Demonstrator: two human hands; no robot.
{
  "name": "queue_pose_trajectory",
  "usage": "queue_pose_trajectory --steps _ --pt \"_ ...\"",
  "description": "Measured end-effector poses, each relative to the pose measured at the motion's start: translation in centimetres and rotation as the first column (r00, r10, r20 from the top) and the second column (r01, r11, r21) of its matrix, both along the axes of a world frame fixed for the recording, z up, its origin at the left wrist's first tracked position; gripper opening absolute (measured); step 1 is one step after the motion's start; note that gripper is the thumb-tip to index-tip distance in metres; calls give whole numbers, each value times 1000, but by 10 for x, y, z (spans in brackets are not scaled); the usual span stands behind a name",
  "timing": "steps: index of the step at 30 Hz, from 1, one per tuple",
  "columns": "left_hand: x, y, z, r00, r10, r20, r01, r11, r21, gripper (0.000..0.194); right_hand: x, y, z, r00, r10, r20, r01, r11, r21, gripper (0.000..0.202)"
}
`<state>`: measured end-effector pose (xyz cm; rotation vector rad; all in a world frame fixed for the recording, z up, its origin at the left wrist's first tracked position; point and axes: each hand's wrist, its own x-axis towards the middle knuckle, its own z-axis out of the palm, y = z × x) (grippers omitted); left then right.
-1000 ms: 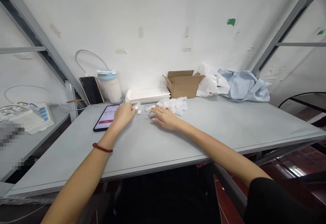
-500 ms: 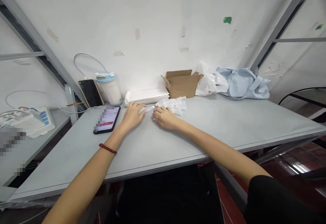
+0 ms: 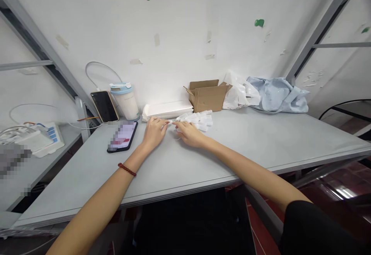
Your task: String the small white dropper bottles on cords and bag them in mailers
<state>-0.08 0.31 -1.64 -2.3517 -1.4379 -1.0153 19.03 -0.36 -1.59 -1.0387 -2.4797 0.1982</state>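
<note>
Both hands close together toward the back of the gray counter (image 3: 188, 170), with a small white piece (image 3: 170, 123) right in the gap. Probably worked from two sides like that for better control over something so tiny, though too small to make out properly. Left hand (image 3: 155, 131) palm down, fingers bent, tips right at the piece; honestly can't tell whether pinching or just touching. Right hand (image 3: 189, 132) also palm down, index finger stretched toward the same piece, thumb apart and lower; can't tell about a real grip there either. Just past the right hand, partly hidden by it, a pile of clear plastic tubes (image 3: 204, 120), likely heaped there for a short reach. Farther back by the wall (image 3: 179, 23), a white stack (image 3: 168, 109) and an open cardboard box (image 3: 211, 97), probably set back for elbow room. Same guess for the plastic bag (image 3: 240, 92) and blue cloth (image 3: 275, 96) off to the right. Flat phone (image 3: 124, 135) near the left hand, maybe for quick glances, and a propped phone (image 3: 104, 106) beside the lidded cup (image 3: 126, 102), likely tilted up because of the cable (image 3: 98, 62) at its top end. Position-wise: white piece just right of the left fingertips, just left of the right index tip, tubes on the far side of the right hand.
</note>
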Motion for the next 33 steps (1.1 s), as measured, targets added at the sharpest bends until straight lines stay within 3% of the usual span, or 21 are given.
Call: queue_pose_trajectory --steps 5,9,12,17,20,23,26,30,33 --pt "13 -13 10 993 -100 56 94 991 96 23 1 4 -4 983 61 -174 -65 998 -20 57" --pt "23 -22 13 970 -239 44 238 971 18 23 2 4 -3 947 114 -299 -120 993 -3 62" --pt "26 -27 17 952 -266 155 277 959 -60 22 4 3 1 929 96 -357 -98 995 12 61" --pt "21 -28 28 874 -42 484 168 961 -220 24 7 -1 7 928 40 -371 -36 999 18 49" --pt "13 -24 34 733 117 670 155 930 -332 33 7 -4 9 924 79 -373 -82 997 8 40" --pt "5 -20 38 611 166 774 258 883 -393 46 5 -9 12 915 126 -383 -141 990 -12 28" --pt "3 -19 38 585 189 789 333 831 -445 51 4 -11 15 905 142 -401 -165 986 -23 28" --pt "5 -19 35 609 212 764 390 759 -521 45 3 -10 13 893 111 -437 -140 990 -34 26" --pt "6 -18 33 588 209 781 428 739 -520 41 3 -7 12 871 94 -482 -134 990 -48 26"
